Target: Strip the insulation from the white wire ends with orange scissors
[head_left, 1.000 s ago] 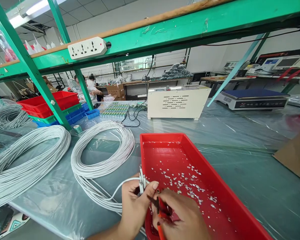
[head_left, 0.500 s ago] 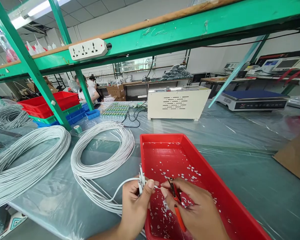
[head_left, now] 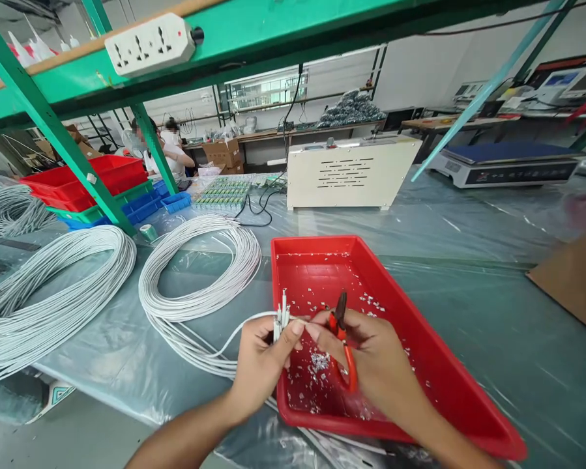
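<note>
Workbench (head_left: 488, 299) sheeted in clear plastic, under a green shelf frame (head_left: 273, 29). Beyond both hands, beige metal box (head_left: 346, 172); farther off, to the left, white-clad person (head_left: 168, 156). Beneath the right hand (head_left: 380, 355), red tray (head_left: 317, 244) strewn with pale scraps (head_left: 319, 361). Since the earlier frame, pliers (head_left: 339, 331) turned more upright and right fingertips brought nearer the left thumb. Left hand (head_left: 258, 355) pinching white cables (head_left: 281, 318), ends bunched, slim, upright, uneven, above the fingers. Right thumb and forefinger pressed close at one strand, red-handled, dark-jawed pliers gripped in the same hand.
</note>
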Demonstrator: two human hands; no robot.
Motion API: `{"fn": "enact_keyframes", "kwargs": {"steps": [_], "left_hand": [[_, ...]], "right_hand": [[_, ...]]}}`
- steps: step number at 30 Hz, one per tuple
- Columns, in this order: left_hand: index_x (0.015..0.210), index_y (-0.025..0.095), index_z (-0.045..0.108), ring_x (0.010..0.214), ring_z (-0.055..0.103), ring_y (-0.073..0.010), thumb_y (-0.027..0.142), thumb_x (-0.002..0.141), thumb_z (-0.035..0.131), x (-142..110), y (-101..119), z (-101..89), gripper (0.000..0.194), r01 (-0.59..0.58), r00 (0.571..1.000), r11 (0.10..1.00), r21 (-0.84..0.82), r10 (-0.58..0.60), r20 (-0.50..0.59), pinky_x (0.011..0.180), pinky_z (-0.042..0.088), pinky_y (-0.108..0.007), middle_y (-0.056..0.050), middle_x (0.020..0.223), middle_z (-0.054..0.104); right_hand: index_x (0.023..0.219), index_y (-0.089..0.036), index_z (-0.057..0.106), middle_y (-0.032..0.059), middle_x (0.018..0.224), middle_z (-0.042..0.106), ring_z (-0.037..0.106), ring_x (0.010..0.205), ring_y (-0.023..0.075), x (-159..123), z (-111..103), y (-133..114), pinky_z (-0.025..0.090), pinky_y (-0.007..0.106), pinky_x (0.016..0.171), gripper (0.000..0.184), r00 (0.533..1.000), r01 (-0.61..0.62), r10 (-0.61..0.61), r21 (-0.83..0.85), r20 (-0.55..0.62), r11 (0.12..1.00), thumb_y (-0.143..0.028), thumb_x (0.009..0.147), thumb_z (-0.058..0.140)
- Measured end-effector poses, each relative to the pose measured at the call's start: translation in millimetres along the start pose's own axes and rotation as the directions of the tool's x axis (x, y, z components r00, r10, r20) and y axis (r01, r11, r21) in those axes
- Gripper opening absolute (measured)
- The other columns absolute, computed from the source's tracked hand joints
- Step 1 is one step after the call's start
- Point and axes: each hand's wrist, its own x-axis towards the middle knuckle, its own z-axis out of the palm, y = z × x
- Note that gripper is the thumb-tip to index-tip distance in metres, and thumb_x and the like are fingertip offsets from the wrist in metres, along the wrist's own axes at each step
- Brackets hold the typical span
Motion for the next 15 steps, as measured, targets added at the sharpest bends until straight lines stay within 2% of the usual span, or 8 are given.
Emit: {"fn": "enact_keyframes", "kwargs": {"steps": [5, 7, 9, 12, 15], "left_hand": [[0.067, 0.008, 0.059, 0.048, 0.036, -0.0058, 0.035, 0.079, 0.053, -8, 14, 1.6, 0.03, 0.004, 1.0, 1.0, 0.02, -0.004, 0.011, 0.046, 0.029, -0.018, -0.001, 0.053, 0.044], [0.069, 0.008, 0.06, 0.055, 0.043, -0.0082, 0.03, 0.078, 0.055, -15, 22, -1.4, 0.024, -0.067, 0.997, 0.995, 0.073, 0.069, -0.023, 0.054, 0.035, -0.02, -0.003, 0.059, 0.05], [0.084, 0.012, 0.064, 0.065, 0.049, -0.01, 0.024, 0.078, 0.056, -20, 30, -6.4, 0.015, -0.156, 0.984, 0.975, 0.156, 0.166, -0.059, 0.064, 0.04, -0.021, -0.004, 0.073, 0.057], [0.106, 0.02, 0.06, 0.079, 0.054, -0.0115, 0.02, 0.079, 0.055, -23, 37, -13.7, 0.027, -0.218, 0.976, 0.936, 0.278, 0.214, 0.045, 0.075, 0.041, -0.022, -0.003, 0.093, 0.059], [0.106, 0.02, 0.061, 0.086, 0.054, -0.0127, 0.021, 0.08, 0.054, -22, 38, -16.6, 0.027, -0.246, 0.968, 0.913, 0.325, 0.214, 0.133, 0.076, 0.041, -0.021, -0.003, 0.1, 0.059]], "right_hand": [[0.078, -0.012, 0.059, 0.0, 0.067, 0.051, 0.046, 0.059, 0.0077, -3, -9, 2, 0.039, 0.016, 0.055, 0.011, 0.998, -0.017, 0.018, 0.01, -0.066, 1.0, -0.019, 0.07, 0.061], [0.076, -0.012, 0.059, 0.0009, 0.065, 0.051, 0.045, 0.057, 0.0081, -5, -12, 1, 0.039, 0.017, 0.054, 0.015, 0.995, -0.004, 0.001, -0.034, -0.096, 0.999, -0.025, 0.071, 0.061], [0.074, -0.012, 0.058, 0.002, 0.066, 0.053, 0.047, 0.058, 0.0088, -8, -13, -1, 0.04, 0.017, 0.054, 0.015, 0.993, 0.04, -0.05, -0.093, -0.108, 0.995, -0.027, 0.073, 0.06], [0.075, -0.013, 0.058, 0.001, 0.066, 0.054, 0.048, 0.058, 0.0088, -14, -11, -5, 0.041, 0.017, 0.055, 0.005, 0.982, 0.156, -0.173, -0.199, -0.072, 0.968, -0.016, 0.07, 0.059], [0.075, -0.014, 0.057, -0.0014, 0.065, 0.055, 0.049, 0.058, 0.0072, -19, -8, -12, 0.04, 0.015, 0.056, 0.006, 0.964, 0.245, -0.264, -0.286, -0.028, 0.926, -0.01, 0.07, 0.056]]}}
